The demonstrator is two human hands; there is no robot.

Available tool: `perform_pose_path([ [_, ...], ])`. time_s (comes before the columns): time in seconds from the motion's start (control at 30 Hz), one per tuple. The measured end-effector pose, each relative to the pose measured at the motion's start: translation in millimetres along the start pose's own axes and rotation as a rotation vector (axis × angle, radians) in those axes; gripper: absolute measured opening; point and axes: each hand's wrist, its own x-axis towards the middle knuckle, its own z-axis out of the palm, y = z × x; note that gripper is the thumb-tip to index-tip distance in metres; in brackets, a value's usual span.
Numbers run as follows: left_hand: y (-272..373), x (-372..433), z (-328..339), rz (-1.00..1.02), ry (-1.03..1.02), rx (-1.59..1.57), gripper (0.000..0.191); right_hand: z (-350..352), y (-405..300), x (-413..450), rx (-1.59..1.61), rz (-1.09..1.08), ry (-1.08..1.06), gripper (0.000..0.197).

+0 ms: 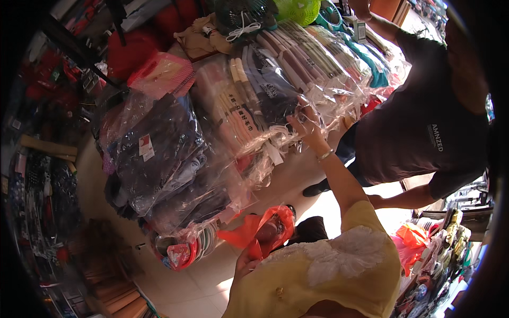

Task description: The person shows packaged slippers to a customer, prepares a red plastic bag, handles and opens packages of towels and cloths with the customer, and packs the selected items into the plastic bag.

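My left hand (247, 264) is closed on the lower part of a red plastic bag (274, 228); something dark and rounded shows inside its mouth. My right arm, with a bracelet at the wrist, reaches up to a row of towels in clear plastic. There my right hand (308, 121), fingers apart, touches the near end of a packet of dark towels (274, 89); whether it pinches the film is unclear. Left of it lies a packet of pale and pink towels (238, 115). Folded dark clothes in clear plastic (159, 155) are stacked nearer the left.
A person in a dark T-shirt (417, 115) stands close on the right. Green and teal fans (298, 10) stand behind the towels. Plastic basins (191, 250) sit below the clothes stack. More goods (429, 262) are piled at the lower right, beyond the tiled floor (187, 282).
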Motion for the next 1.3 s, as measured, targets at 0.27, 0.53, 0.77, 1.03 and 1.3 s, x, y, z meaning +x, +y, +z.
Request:
perform_pose_path([
  [0.27, 36, 59, -17, -0.139, -0.21, 0.256, 0.056, 23, -36, -2, -0.635, -0.084, 0.055, 0.043],
  [0.53, 71, 106, 22, -0.004, -0.318, 0.725, 0.029, 27, 31, -12, 0.089, 0.206, -0.014, 0.038],
  [0.77, 77, 136, 60, 0.386, -0.149, 0.708, 0.007, -9, 26, 2, 0.504, 0.736, -0.173, 0.038],
  [1.03, 51, 198, 113, 0.484, -0.05, 0.568, 0.017, -38, 3, -2, -0.331, -0.027, -0.604, 0.041],
  [1.3, 41, 264, 151, 0.569, 0.177, 0.828, 0.053, -7, 35, -41, 1.341, 0.707, -0.373, 0.038],
])
